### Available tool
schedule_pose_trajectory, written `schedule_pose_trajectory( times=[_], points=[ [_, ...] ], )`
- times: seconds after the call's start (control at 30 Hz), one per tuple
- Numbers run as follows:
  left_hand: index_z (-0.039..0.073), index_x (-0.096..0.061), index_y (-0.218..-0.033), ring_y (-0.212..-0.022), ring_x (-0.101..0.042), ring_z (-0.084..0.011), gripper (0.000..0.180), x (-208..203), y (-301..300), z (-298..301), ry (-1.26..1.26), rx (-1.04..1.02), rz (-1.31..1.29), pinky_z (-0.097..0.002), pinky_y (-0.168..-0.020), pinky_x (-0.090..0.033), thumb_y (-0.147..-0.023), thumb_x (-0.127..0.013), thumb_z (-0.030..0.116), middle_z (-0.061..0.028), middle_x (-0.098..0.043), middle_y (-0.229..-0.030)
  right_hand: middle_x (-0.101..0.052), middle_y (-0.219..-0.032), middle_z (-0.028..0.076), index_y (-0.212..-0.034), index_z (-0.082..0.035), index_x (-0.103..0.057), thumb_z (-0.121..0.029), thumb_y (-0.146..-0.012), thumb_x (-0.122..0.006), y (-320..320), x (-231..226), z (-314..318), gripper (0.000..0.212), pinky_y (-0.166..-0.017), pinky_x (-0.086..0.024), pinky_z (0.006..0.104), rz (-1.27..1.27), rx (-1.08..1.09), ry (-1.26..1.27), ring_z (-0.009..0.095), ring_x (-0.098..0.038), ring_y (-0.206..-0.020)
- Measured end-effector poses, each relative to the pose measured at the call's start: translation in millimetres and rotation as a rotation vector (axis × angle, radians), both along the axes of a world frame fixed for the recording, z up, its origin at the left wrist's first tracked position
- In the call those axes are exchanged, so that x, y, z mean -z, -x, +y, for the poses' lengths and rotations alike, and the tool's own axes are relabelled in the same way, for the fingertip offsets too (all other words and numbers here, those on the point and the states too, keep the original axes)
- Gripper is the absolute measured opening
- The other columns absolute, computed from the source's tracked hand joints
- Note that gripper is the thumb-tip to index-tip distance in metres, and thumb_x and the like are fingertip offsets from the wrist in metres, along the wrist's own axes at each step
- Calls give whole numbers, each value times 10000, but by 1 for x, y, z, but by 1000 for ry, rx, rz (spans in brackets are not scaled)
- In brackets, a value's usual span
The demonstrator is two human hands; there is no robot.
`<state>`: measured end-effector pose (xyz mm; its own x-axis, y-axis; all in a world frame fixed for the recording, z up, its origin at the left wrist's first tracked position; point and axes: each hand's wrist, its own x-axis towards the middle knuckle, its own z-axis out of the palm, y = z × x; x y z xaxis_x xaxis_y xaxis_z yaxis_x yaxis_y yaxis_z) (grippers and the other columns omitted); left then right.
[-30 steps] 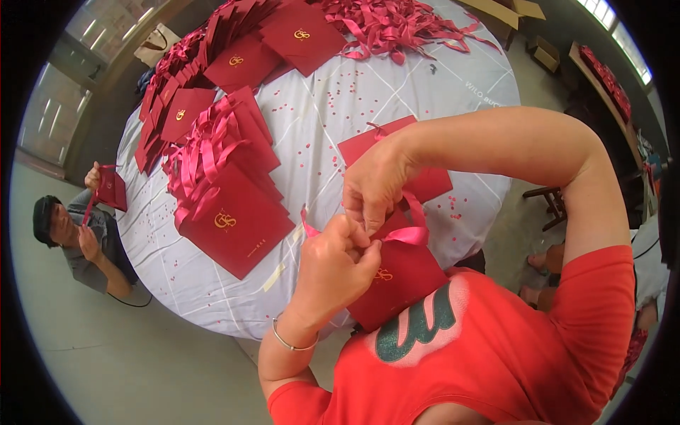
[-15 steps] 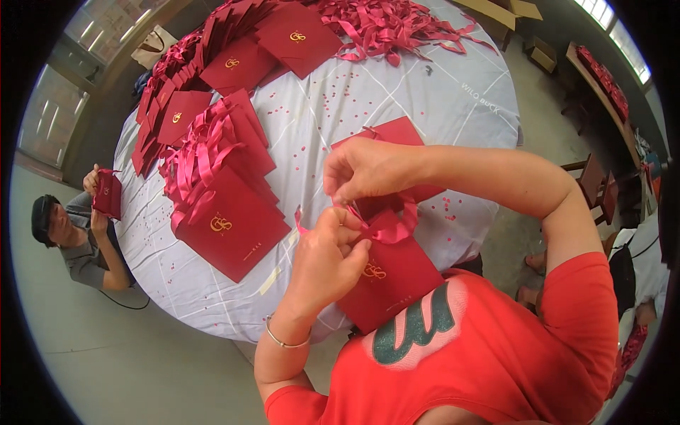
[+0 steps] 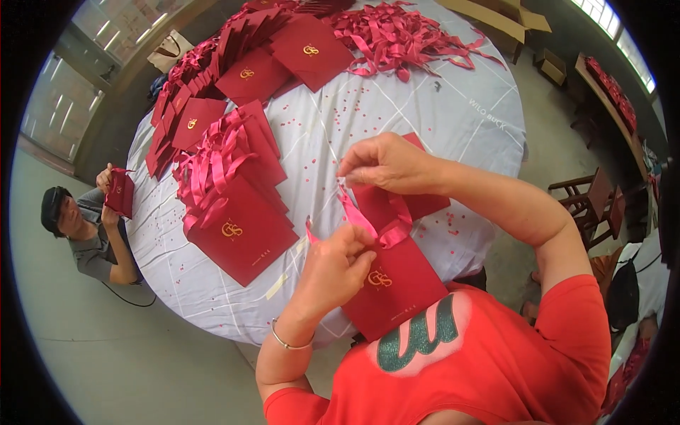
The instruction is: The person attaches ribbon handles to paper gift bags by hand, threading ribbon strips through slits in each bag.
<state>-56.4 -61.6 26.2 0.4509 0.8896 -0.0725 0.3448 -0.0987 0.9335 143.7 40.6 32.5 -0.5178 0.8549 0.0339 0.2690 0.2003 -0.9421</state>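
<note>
A dark red paper bag [image 3: 397, 290] with a gold emblem lies at the table's near edge, against my shirt. A pink ribbon [image 3: 358, 217] runs from its top edge. My right hand [image 3: 397, 164] pinches one end of that ribbon above the bag, fingertips pressed together. My left hand [image 3: 334, 263] is closed at the bag's upper left corner, with a ribbon tip sticking out beyond its fingers; its grip is partly hidden. Beneath my right hand and forearm lies another red bag [image 3: 423, 205], partly covered.
To the left stands a stack of red bags [image 3: 241, 237] with pink ribbon handles. More bags [image 3: 312, 53] and a heap of loose ribbons [image 3: 397, 35] fill the far side. Small red dots are scattered on the white tablecloth [image 3: 304, 142]. A person [image 3: 99, 227] at the left holds a small red bag.
My right hand has drawn up and away from my left hand, pulling the ribbon into a longer stretch between them. The whole view has shifted slightly.
</note>
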Motion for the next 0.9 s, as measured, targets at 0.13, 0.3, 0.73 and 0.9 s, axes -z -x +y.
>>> schedule_pose_trajectory(
  times=[0.13, 0.3, 0.73, 0.9],
  points=[
    [27, -619, -1011, -814, -673, -376, 155, 2, -5, -8, -238, 77, 190, -441, -686, -532, -859, -621, 54, -187, -688, -869, -716, -900, 98, -998, 27, -690, -101, -902, -649, -6, 4, -4, 165, -781, -521, 283, -118, 51, -61, 124, -654, -852],
    [22, -591, -1004, -790, -656, -397, 136, 5, -13, -13, -349, 69, 240, -475, -673, -520, -871, -596, 52, -179, -677, -871, -700, -786, 165, -879, 29, -709, -222, -873, -690, 6, 10, -2, 252, -695, -527, 334, -338, 104, -200, 222, -667, -722],
    [3, -614, -994, -807, -675, -366, 151, 2, -8, -9, -324, 23, 248, -411, -682, -528, -846, -635, 30, -191, -683, -858, -679, -722, 203, -776, 23, -713, -275, -809, -723, 37, 34, 18, 300, -692, -526, 400, -359, 209, -105, 299, -677, -707],
    [13, -596, -998, -813, -658, -403, 152, 0, -8, -8, -274, 40, 249, -487, -700, -518, -862, -617, 77, -195, -682, -912, -692, -730, 175, -805, 43, -699, -252, -824, -730, 32, 35, 21, 297, -669, -521, 352, -384, 259, -173, 231, -675, -686]
  ],
)
